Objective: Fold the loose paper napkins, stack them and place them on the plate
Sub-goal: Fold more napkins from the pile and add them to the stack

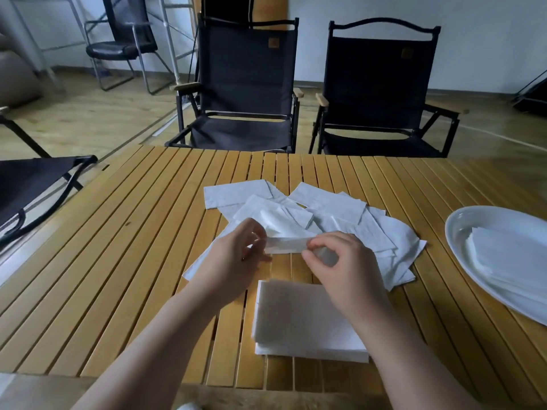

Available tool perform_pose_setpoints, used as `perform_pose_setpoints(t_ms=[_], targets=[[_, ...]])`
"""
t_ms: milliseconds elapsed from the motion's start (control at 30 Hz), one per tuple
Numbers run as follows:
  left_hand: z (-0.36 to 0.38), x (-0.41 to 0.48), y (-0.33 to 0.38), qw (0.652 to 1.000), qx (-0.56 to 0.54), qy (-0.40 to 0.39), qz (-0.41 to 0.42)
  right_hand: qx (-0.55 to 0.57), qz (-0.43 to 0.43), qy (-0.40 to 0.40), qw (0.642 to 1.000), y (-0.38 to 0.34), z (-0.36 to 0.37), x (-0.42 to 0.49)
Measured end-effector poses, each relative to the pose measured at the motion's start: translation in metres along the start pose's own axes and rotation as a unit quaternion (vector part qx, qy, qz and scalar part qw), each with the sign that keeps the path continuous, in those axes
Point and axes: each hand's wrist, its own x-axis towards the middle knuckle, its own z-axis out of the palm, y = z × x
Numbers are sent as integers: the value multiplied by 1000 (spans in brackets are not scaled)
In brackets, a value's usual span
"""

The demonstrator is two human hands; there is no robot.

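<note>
Two curled hands, left point(236, 250), right point(340, 261), pinching napkin point(285, 245)

At centre frame, your left hand point(236, 251) and right hand point(336, 257) each pinch one end of a white napkin point(285, 245) over the slatted table point(118, 261). Loose napkins point(340, 217) lie heaped directly behind it. A squared folded stack point(299, 318) sits at lower centre. At the right edge, a white plate point(457, 232) carries plated napkins point(509, 258). A black chair point(245, 84) and a second chair point(379, 84) stand at top.
</note>
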Motion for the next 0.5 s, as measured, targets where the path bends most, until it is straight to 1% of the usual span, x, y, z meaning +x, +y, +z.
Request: perform_pose_setpoints(t_ms=[67, 133, 167, 233, 300, 333, 400, 500], targets=[[0, 0, 1, 999, -27, 12, 34, 22, -15, 24, 999, -1, -5, 1], [-1, -1, 3, 997, -58, 20, 46, 35, -24, 44, 998, -1, -8, 2], [-1, -1, 4, 997, -63, 19, 48, 42, -24, 51, 998, -1, -9, 2], [-1, -1, 4, 998, -35, 23, 53, 59, -17, 54, 997, -1, -10, 1], [-1, -1, 3, 999, -17, 29, 40, 75, 10, 39, 996, -3, -12, 0], [-1, -1, 4, 999, -29, 31, 27, 78, 26, 31, 996, -3, -13, -1], [-2, 0, 8, 995, -91, 31, 4, 77, 60, 12, 995, -1, -15, 0], [-7, -1, 14, 981, -191, 35, -11, 99, 139, -31, 985, 1, -21, 4]])
